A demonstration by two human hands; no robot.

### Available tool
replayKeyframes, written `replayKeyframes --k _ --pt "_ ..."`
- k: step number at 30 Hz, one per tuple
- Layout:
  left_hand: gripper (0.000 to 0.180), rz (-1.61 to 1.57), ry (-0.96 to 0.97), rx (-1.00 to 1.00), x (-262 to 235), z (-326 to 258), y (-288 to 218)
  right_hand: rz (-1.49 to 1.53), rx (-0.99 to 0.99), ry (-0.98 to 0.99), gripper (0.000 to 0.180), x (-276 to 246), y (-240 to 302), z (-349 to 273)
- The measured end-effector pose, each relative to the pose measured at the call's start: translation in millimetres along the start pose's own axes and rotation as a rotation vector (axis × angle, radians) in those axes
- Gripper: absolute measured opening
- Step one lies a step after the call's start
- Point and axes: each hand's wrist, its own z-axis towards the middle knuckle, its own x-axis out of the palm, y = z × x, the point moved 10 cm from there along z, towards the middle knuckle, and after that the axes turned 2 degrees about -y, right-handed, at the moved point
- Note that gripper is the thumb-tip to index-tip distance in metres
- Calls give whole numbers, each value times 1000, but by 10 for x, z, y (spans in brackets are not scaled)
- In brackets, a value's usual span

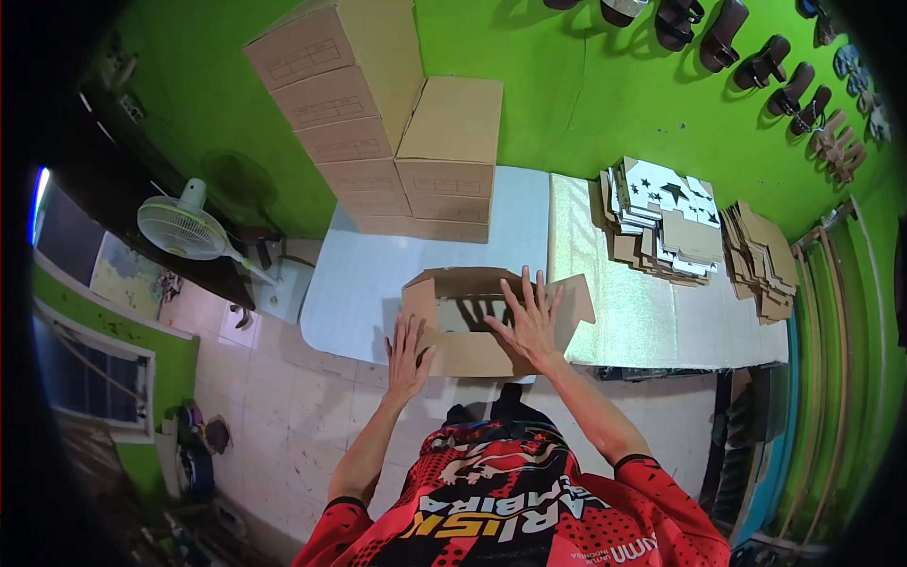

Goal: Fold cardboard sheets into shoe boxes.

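Observation:
An open brown cardboard box [472, 355] stands at the near edge of a white table [351, 274], its flaps raised and its inside partly in view. Against its left side lies my left hand [406, 359], fingers stretched out and a little apart. My right hand [531, 323] reaches over the right part of the opening with its fingers spread wide, close to the right flap [573, 300]. Neither hand is closed round anything. The right hand hides part of the box's right side, so I cannot tell how firmly it touches there.
Closed brown boxes [452, 123] are stacked at the back left of the table. To the right, on a shiny cloth-covered surface [619, 321], lie star-patterned flat cartons [661, 194] and plain brown ones [758, 248]. A fan [184, 227] stands left; sandals [723, 38] hang on the green wall.

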Motion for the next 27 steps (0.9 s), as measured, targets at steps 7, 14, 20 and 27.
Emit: replayKeyframes --k 7,14,20,27 --pt "74 130 89 88 66 16 -37 -15 98 -60 78 31 -82 134" --pt "73 187 133 113 96 9 -36 -26 135 -50 72 -78 -74 84" --pt "72 293 163 157 122 49 -129 -14 61 -80 67 -215 191 55" --pt "62 301 125 271 9 425 -259 113 -114 -257 54 -410 485 -141"
